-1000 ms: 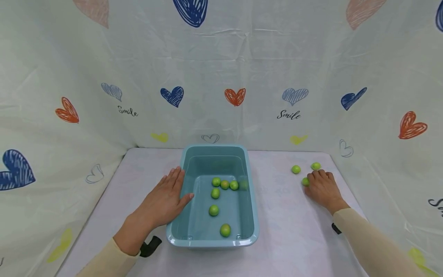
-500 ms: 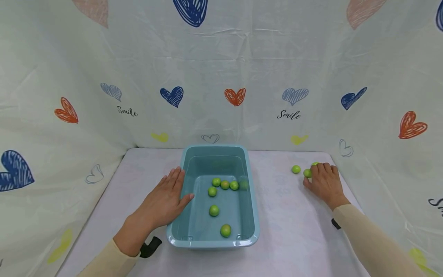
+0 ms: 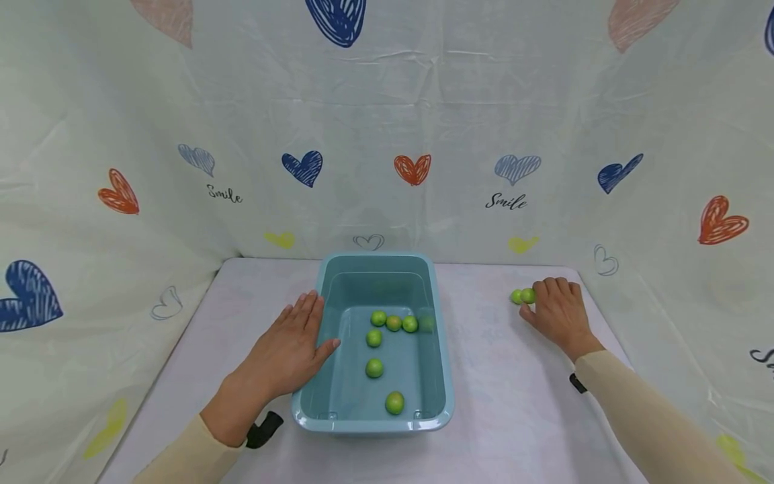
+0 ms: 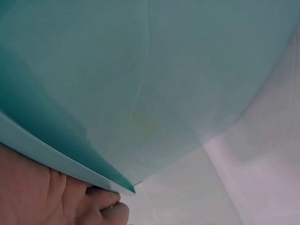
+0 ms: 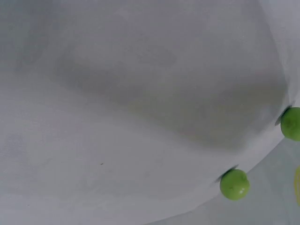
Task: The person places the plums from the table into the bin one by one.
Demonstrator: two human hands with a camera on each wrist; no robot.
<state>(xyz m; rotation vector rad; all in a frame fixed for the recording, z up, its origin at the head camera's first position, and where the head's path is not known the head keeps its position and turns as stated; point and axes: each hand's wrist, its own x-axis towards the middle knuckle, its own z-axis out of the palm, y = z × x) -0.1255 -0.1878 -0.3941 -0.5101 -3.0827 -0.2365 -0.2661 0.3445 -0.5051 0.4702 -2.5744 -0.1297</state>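
My left hand (image 3: 290, 349) rests flat against the left rim of a light blue plastic tub (image 3: 443, 349), its fingers straight and its thumb over the edge. The left wrist view shows part of this hand (image 4: 61, 197) along the tub's outer wall. Several limes (image 3: 374, 368) lie on the tub floor. At the table's far right, my right hand (image 3: 559, 316) bends over a lime (image 3: 528, 296), which it pinches between thumb and fingers. Another lime (image 3: 516, 296) sits just left of it. Two limes, one nearer the middle (image 5: 234, 184), show on the cloth in the right wrist view.
A pale cloth covers the table (image 3: 490, 390). White curtains (image 3: 459, 121) printed with hearts and "Smile" stand behind and at both sides. The tub's raised walls surround the limes inside.
My right hand has moved slightly away from me, then left, and the lime at its thumb has shifted with it beside another lime. A lime inside the tub rolled a little. My left hand stays put.
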